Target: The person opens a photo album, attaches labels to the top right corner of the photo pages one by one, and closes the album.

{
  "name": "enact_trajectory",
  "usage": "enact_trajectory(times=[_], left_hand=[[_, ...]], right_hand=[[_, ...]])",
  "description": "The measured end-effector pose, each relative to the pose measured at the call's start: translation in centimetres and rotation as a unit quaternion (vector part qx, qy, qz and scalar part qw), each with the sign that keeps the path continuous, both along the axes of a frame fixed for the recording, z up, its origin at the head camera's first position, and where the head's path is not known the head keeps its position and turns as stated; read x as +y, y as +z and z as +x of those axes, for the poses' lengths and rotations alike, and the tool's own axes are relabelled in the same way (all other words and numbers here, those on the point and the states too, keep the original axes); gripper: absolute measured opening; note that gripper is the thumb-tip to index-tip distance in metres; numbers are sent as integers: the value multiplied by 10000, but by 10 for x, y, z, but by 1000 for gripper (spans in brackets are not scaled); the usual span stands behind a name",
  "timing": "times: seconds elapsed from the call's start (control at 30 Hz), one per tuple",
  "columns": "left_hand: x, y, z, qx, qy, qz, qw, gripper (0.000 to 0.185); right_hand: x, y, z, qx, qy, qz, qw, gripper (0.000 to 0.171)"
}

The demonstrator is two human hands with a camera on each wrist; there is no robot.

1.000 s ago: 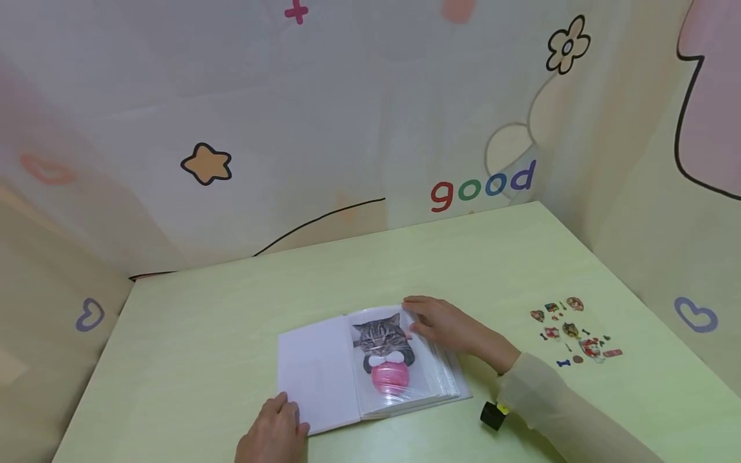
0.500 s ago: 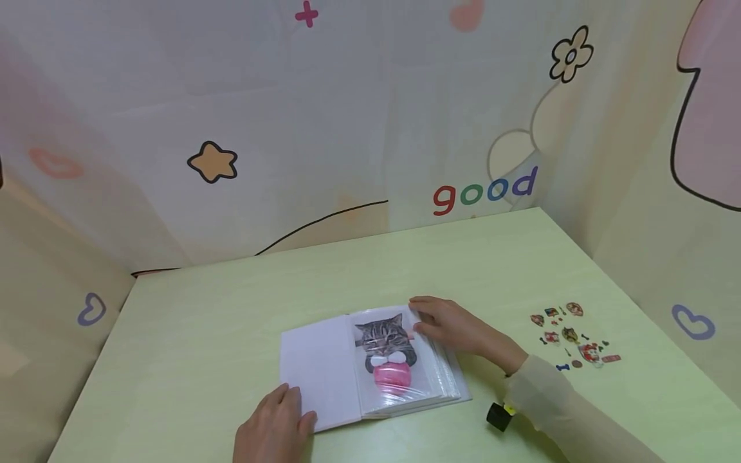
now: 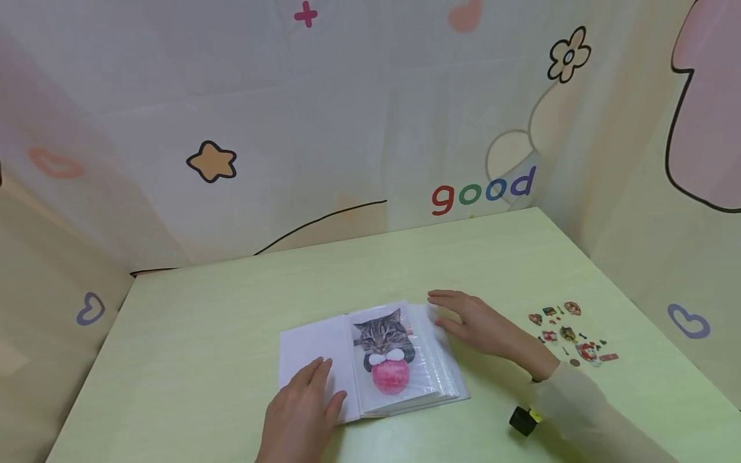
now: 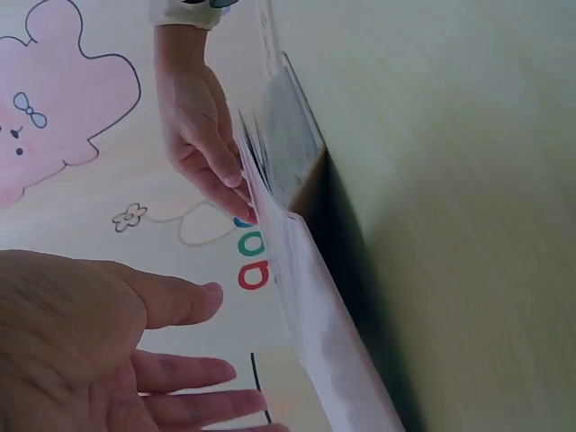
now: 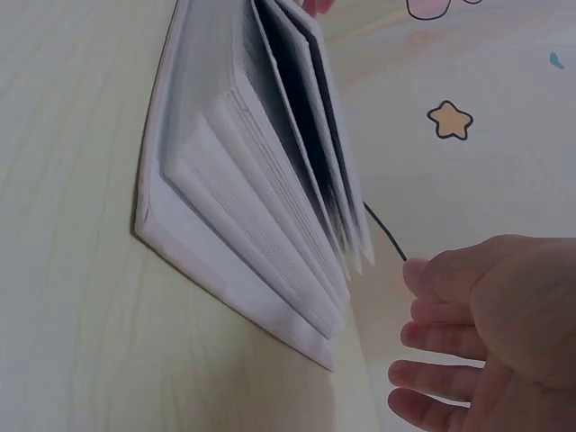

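A photo album (image 3: 318,337) lies spread on the table, its blank white cover side to the left. On the right-hand page, under clear plastic, is a picture of a grey tabby cat (image 3: 382,341) with a pink ball. My left hand (image 3: 302,406) hovers over the lower left cover, fingers extended and holding nothing; it hides part of that cover. Beyond the upper right page edges is my right hand (image 3: 483,325), fingers loosely extended. In the right wrist view, a gap separates its thumb from the stacked pages (image 5: 270,198), several of which stand slightly lifted.
Small colourful stickers (image 3: 587,350) are scattered at the table's right side. A black block (image 3: 523,421) with a yellow part is by the right wrist. Printed cloth walls (image 3: 324,128) rise behind and beside the pale green table (image 3: 202,334).
My right hand has drawn away to the right from the album's page edge. My left hand has left the cover's lower left corner and moved up and right over the album.
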State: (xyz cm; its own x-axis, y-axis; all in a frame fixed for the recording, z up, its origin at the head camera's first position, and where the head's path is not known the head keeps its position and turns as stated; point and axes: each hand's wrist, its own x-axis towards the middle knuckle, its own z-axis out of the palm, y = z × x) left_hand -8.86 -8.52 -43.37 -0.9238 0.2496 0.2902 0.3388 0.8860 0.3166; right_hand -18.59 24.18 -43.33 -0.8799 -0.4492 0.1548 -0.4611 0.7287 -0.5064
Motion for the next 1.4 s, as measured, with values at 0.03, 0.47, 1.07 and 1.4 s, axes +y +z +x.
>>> enact_trajectory(times=[0.03, 0.47, 1.07, 1.4], left_hand=[[3, 1, -1, 36, -75, 27, 10000, 50], [45, 13, -8, 394, -715, 250, 9963, 47], [96, 11, -9, 511, -1435, -248, 9880, 46], [121, 11, -11, 791, -1614, -514, 9824, 46]], right_hand=[[3, 1, 2, 41, -31, 4, 10000, 44], [38, 11, 26, 232, -268, 205, 9992, 41], [88, 3, 46, 144, -967, 485, 9940, 40], [117, -8, 43, 417, -1130, 937, 9883, 39]])
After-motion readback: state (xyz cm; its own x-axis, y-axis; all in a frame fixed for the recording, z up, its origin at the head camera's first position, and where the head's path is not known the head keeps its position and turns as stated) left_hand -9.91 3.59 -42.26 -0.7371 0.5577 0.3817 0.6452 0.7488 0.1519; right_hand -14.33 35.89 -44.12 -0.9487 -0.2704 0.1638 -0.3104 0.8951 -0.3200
